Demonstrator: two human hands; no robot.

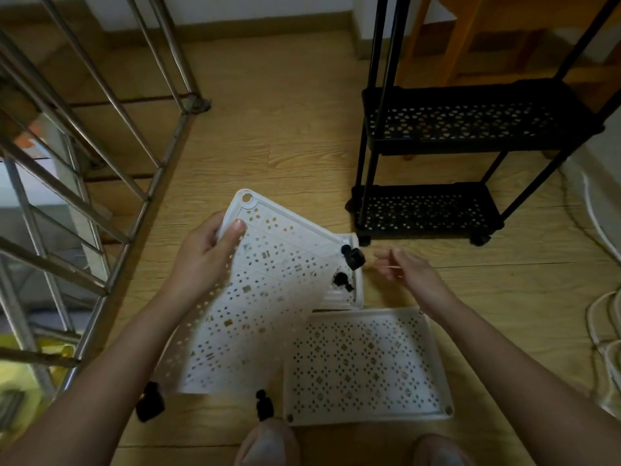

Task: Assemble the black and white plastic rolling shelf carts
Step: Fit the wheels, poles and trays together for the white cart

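Note:
My left hand (215, 250) grips the far left rim of a white perforated tray (268, 297), held tilted above the floor with its underside facing me. A black caster (353, 256) sits at its far right corner, and two more casters (150, 401) (264, 405) show at its near corners. My right hand (405, 269) hovers just right of the far caster, fingers loosely spread and blurred, holding nothing I can make out. A second white tray (366, 364) lies flat on the floor under my right forearm. Another white tray (349, 294) lies partly hidden beneath the tilted one, with a loose black caster (342, 280) in it.
An assembled black cart (470, 153) with two shelves and posts stands at the back right on the wooden floor (268, 129). A metal railing (100, 146) runs along the left. White cables (605, 314) lie at the right edge. My knees (268, 445) show at the bottom.

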